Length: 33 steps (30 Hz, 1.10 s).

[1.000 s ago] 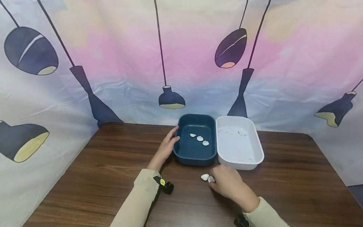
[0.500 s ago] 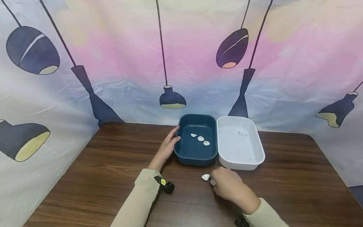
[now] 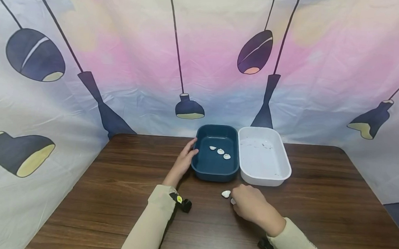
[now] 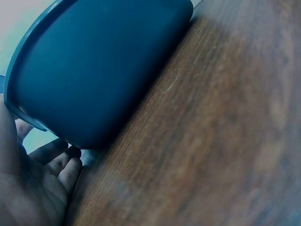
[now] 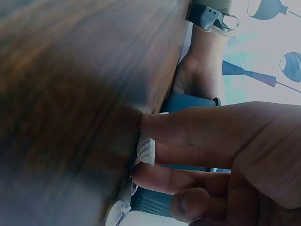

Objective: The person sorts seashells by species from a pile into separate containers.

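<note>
On woodgrain tabletop (image 3: 205, 233), right hand (image 3: 251, 203) pinches ridged shell (image 5: 147, 151).

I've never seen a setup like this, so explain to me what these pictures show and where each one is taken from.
There's no machine here, just a person's two bare hands. The wide view comes from a camera on the head, looking down at the wooden table. The two close-ups come from cameras worn on the wrists, one for each hand.

Side by side stand a dark blue tray, with three white shells in it, and a white tray. The left hand touches the blue one's side. In front of the trays, the right hand appears to pinch a ribbed shell at the tabletop, with another shell lying beside it.
</note>
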Tool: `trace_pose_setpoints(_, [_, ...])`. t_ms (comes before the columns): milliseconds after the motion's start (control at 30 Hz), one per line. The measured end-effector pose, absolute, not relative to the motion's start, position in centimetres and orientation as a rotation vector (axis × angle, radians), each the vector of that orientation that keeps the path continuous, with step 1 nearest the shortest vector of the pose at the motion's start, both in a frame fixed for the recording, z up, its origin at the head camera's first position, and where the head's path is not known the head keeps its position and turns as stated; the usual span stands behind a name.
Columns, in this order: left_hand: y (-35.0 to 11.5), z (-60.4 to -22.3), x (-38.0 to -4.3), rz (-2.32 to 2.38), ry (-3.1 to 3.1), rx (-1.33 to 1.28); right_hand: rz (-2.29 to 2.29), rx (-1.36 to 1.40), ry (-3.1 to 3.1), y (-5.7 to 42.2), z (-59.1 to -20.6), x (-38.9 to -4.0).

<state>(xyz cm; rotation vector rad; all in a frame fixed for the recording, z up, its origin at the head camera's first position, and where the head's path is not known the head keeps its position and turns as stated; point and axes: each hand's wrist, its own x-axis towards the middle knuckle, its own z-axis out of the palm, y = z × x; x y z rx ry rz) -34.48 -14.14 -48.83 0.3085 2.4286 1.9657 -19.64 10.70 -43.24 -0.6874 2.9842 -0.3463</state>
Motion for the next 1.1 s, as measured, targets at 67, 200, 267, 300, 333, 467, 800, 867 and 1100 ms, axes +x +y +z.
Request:
trace_pose_setpoints(67, [-14.1,-48.8,-34.5,1.964,2.433,0.311,-0.350,-0.693,2.988,10.7,-43.3,-19.6])
trace_pose_setpoints(200, [-14.1,-48.7,-34.4,1.955,2.435,0.302,-0.353,-0.711,2.982,10.8,-43.3,-19.6])
trace_pose_setpoints(267, [-14.1,-48.7,-34.3,1.950,2.434,0.301,-0.342,-0.730,2.980,10.9,-43.3,-19.6])
trace_pose_setpoints(300, [-14.1,-48.7,-34.4,1.952,2.433,0.303,-0.336,-0.743,2.982,10.9,-43.3,-19.6])
trace_pose_setpoints(333, [-14.1,-48.7,-34.4,1.955,2.432,0.305,-0.326,-0.758,2.985,11.0,-43.2,-19.6])
trace_pose_setpoints(467, [-14.1,-48.7,-34.4,1.964,2.431,0.311,-0.319,-0.810,2.961,11.3,-42.6,-19.6])
trace_pose_setpoints(800, [-14.1,-48.7,-34.3,1.954,2.436,0.297,-0.294,-0.932,2.823,11.7,-40.4,-20.3])
trace_pose_setpoints(867, [-14.1,-48.7,-34.3,1.949,2.432,0.305,-0.338,-0.976,2.791,11.8,-40.1,-20.6])
trace_pose_setpoints(1100, [-14.1,-48.7,-34.2,1.958,2.433,0.302,-0.510,-1.199,2.604,11.7,-39.5,-21.6])
